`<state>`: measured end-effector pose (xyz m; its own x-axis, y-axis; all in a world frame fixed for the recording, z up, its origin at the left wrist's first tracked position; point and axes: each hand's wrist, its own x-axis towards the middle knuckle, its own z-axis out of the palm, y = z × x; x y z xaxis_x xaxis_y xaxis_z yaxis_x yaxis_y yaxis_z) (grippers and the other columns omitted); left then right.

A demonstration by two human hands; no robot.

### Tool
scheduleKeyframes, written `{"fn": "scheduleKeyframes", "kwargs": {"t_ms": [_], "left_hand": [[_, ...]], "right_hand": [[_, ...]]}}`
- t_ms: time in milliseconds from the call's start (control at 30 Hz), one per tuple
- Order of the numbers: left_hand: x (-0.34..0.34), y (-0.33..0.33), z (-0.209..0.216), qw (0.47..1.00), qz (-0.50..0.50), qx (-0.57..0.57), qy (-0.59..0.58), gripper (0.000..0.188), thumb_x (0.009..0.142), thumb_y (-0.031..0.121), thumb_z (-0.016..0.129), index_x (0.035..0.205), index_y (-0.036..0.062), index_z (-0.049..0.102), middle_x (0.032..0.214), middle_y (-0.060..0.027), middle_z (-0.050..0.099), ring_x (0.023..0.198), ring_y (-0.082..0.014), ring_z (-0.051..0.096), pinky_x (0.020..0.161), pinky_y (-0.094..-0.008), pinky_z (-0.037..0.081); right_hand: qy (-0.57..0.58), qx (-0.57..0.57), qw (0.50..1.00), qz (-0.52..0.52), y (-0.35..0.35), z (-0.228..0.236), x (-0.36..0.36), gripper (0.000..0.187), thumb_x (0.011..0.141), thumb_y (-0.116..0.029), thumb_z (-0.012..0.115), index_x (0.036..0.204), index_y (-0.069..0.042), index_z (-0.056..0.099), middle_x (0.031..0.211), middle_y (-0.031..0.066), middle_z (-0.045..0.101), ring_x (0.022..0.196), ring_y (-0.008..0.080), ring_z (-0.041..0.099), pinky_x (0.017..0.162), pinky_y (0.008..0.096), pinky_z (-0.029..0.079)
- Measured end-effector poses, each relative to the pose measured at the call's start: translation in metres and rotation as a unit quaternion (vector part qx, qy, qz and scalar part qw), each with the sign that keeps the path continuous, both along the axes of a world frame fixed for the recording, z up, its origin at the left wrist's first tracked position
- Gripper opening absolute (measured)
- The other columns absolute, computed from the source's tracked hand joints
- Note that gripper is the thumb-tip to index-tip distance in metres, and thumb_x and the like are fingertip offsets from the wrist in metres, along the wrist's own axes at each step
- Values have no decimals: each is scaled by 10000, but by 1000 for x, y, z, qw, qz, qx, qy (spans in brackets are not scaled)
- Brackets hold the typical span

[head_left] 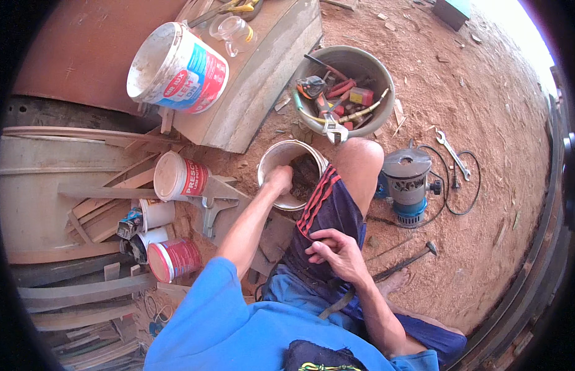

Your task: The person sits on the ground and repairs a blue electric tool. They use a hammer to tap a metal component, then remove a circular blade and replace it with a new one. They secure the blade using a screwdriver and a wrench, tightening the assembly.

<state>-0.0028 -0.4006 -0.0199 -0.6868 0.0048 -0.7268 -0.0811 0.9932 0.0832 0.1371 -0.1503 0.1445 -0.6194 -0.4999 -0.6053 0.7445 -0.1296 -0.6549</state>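
Note:
My left hand [279, 179] reaches into a white bucket [262, 162] in front of me. Dark small contents [306, 175], too indistinct to name, lie inside it. The fingertips are hidden, so what they hold cannot be seen. Above my thigh is my right hand [340, 253], thumb and forefinger bent close together; anything between them is too small to make out. A hammer [405, 263] lies beside my right forearm, its head pointing right and its handle running toward my lap.
A large tub [386, 80] holds tools, with an adjustable wrench [334, 128] at its near rim. Right of my knee stands a corded router [408, 185], near a spanner [453, 154]. Paint buckets [201, 77] and wood strips [83, 303] crowd the left. Sawdust covers the ground.

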Motion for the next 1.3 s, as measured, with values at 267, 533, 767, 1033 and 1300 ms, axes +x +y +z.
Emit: {"fn": "scheduleKeyframes", "kwargs": {"t_ms": [267, 533, 767, 1033, 1300], "left_hand": [[13, -39, 80, 988, -22, 150, -1, 209, 756, 177, 795, 925, 56, 777, 963, -190, 757, 895, -333, 750, 789, -442, 589], [125, -50, 120, 984, 33, 94, 148, 479, 725, 260, 881, 1086, 22, 673, 1059, -183, 683, 1033, -388, 661, 837, -466, 541], [165, -48, 76, 963, 117, 145, 196, 340, 754, 123, 849, 991, -11, 646, 936, -182, 652, 853, -379, 664, 754, -455, 546], [133, 11, 182, 867, 313, 306, 239, 245, 856, 28, 782, 1074, -7, 677, 934, -98, 733, 834, -139, 720, 782, -293, 589], [68, 190, 230, 605, 302, 735, -48, 245, 940, 20, 738, 1165, -22, 650, 1010, -90, 732, 917, -149, 722, 793, -274, 587]], "right_hand": [[78, 114, 987, -86, 43, 5, -18, 237, 1005, -94, 653, 1217, 13, 648, 983, 127, 760, 814, 135, 709, 744, 282, 582], [130, 202, 944, -225, 94, -16, -59, 255, 1020, -184, 663, 1191, 5, 653, 956, 110, 749, 784, 147, 704, 733, 288, 590], [187, 270, 870, -368, 148, -27, -97, 228, 1026, -180, 648, 1193, -26, 656, 919, 78, 736, 700, 93, 655, 637, 237, 529], [202, 217, 896, -331, 112, 25, -71, 218, 1013, -122, 653, 1212, -35, 635, 954, 64, 713, 768, 92, 663, 666, 238, 547], [298, 262, 895, -205, 147, 113, -30, 312, 934, -107, 762, 1225, -55, 665, 961, 59, 706, 815, 90, 680, 672, 248, 538]]}}
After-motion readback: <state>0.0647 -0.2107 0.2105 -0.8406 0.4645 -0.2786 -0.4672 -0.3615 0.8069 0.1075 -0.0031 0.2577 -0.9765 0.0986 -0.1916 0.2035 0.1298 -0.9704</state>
